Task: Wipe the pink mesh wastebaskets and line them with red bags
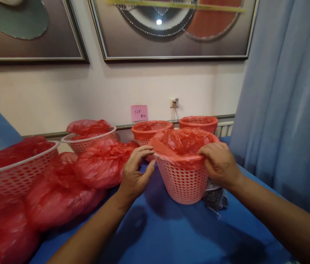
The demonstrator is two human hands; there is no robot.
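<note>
A pinkish-white perforated plastic wastebasket (184, 183) stands upright on the blue-covered table. A red plastic bag (188, 141) lines it and folds outward over much of the rim; a strip of pale rim shows at the front left. My right hand (221, 165) is closed over the right side of the rim, its fingers gripping the bag's edge. On the left side, my left hand (136, 172) has its fingertips at the bag's edge. Its thumb is spread apart from the fingers, and nothing shows between them.
Two lined baskets, one at centre (152, 126) and one at right (199, 121), stand behind. To the left are more baskets (17, 176) and several full red bags (64, 198). A grey mesh bundle (217, 198) lies beside the front basket. A blue curtain (281, 91) hangs right.
</note>
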